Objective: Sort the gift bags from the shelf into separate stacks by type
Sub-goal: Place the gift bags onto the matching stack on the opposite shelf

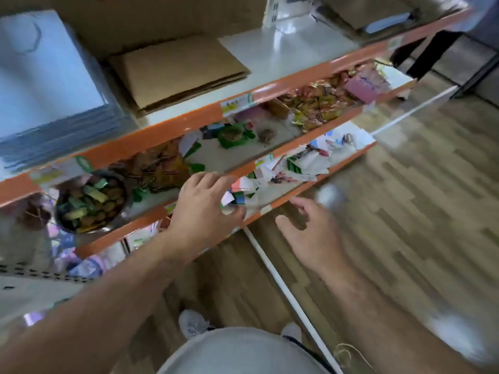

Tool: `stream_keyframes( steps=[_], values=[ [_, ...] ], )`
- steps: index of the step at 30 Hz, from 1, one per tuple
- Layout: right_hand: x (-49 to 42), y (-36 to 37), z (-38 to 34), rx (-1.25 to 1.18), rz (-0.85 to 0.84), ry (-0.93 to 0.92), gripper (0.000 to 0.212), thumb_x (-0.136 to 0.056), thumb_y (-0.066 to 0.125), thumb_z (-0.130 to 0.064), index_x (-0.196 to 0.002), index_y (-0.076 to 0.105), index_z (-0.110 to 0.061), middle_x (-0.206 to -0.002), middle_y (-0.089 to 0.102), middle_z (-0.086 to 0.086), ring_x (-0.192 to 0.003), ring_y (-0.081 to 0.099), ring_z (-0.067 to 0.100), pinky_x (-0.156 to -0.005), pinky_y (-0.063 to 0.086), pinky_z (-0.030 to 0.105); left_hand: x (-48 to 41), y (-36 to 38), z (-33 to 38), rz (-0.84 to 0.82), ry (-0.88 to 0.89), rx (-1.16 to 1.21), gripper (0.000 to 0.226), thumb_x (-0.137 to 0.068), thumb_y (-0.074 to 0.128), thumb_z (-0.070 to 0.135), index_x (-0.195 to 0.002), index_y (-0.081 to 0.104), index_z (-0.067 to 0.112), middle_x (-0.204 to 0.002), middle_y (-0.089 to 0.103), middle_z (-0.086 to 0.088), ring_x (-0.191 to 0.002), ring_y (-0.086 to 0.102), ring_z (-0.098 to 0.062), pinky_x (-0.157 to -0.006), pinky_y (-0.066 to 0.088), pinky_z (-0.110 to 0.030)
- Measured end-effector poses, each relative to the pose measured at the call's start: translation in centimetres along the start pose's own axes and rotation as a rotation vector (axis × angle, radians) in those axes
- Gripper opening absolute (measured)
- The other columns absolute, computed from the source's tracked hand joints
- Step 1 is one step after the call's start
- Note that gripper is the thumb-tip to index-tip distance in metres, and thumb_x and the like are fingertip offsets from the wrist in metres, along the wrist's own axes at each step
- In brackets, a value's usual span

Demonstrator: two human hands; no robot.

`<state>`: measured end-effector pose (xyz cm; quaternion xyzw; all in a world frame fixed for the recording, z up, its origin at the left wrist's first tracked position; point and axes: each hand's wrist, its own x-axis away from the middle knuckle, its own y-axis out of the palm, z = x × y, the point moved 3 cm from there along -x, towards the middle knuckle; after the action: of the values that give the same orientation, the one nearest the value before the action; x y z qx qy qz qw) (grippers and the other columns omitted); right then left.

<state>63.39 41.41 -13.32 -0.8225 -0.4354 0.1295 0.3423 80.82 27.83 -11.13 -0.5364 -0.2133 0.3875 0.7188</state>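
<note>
2 hands, both empty. Left hand [205, 209] hovers with fingers loosely spread over the orange rail [121, 230] of a lower shelf. Right hand [310, 233] hangs open over the floor [405, 211].

Gift bags lie flat on the top shelf [162, 125], well above both hands: a white stack [51, 76] in clear wrap, with a brown paper stack [178, 71] just beside it.

Judged light and floppy, with the wrap likely slippery. Best taken by 2 opposite edges and kept flat.

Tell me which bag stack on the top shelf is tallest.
The pale blue-white stack at far left: many layers deep. The brown stack beside it is only a few bags thick.
</note>
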Motion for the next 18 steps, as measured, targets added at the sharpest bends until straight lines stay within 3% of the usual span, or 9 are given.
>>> stream_keyframes(
  steps=[8,18],
  values=[
    [4.2,-13.7,13.5,-0.047,0.085,0.202,0.050,-0.086,0.068,-0.052,-0.132,0.059,-0.036,-0.126,0.057,-0.020,-0.118,0.054,0.003,-0.093,0.045,0.026,-1.5,7.6,18.8,-0.170,0.134,0.093,0.068,-0.083,0.050,0.067,-0.142,0.051,0.034,-0.146,0.050,0.007,-0.137,0.034,-0.020,-0.116,0.028,-0.039],
    [1.5,-24.7,23.4,-0.023,0.252,0.339,0.050,-0.083,0.068,-0.052,-0.130,0.062,-0.035,-0.127,0.060,-0.015,-0.119,0.055,0.006,-0.097,0.046,0.030,-8.3,13.2,34.5,-0.249,0.365,0.118,0.065,-0.089,0.063,0.057,-0.146,0.049,0.029,-0.148,0.050,0.006,-0.137,0.035,-0.017,-0.114,0.026,-0.033]
  ],
)
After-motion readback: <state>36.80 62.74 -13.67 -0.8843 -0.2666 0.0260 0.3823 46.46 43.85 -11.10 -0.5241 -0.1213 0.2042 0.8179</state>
